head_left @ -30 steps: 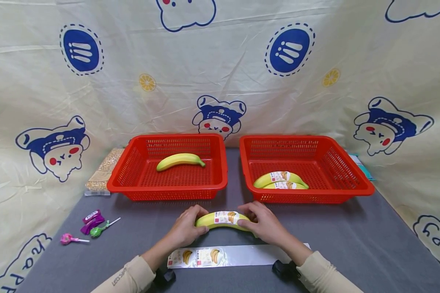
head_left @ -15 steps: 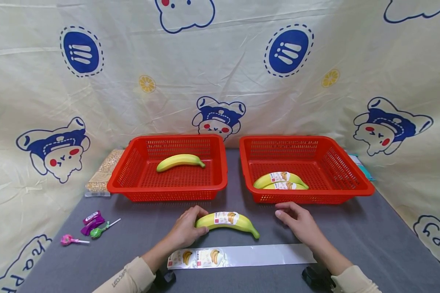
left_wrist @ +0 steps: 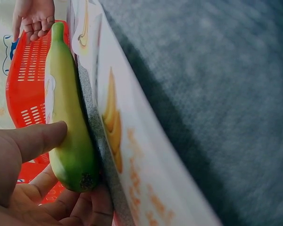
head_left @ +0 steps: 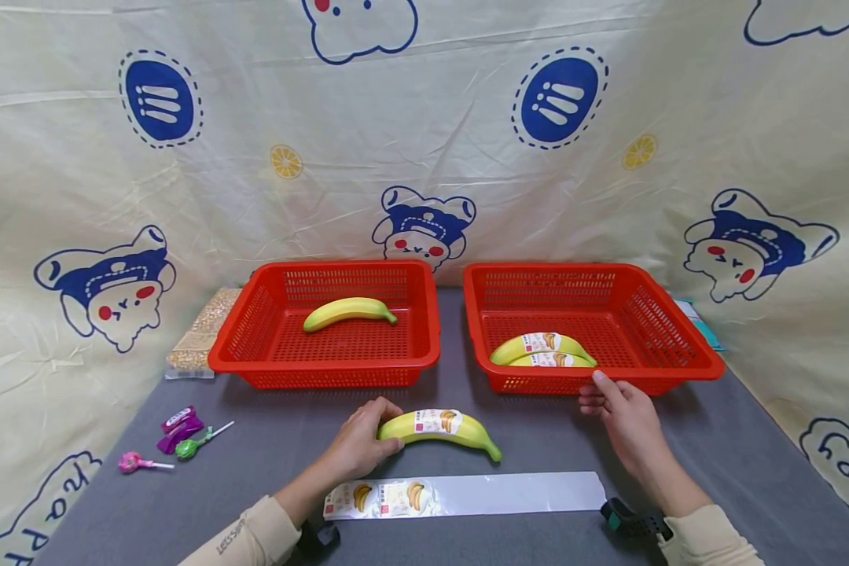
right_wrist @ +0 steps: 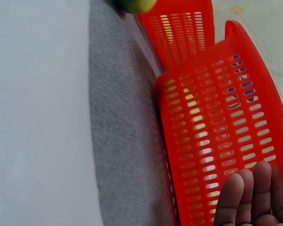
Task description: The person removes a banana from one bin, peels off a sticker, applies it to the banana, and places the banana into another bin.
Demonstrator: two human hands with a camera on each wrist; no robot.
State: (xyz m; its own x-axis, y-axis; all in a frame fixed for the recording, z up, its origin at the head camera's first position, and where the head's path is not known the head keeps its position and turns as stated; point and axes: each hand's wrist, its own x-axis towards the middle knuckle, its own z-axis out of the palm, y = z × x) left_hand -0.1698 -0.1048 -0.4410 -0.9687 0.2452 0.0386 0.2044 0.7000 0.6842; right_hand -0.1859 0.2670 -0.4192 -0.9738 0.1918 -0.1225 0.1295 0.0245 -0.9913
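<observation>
Banana [head_left: 439, 428] lies on the bench [head_left: 679, 440], long axis left-right, before the two baskets. Left hand [head_left: 359, 440] grip curls round its left end; right hand [head_left: 626, 417], fingers relaxed and empty, touches the right basket [head_left: 686, 369], well apart from the stem tip

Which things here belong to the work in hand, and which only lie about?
In use: labelled banana in left hand; sticker strip; right basket at right hand; left basket.
Lying about: lollipops; grain bag.
</observation>
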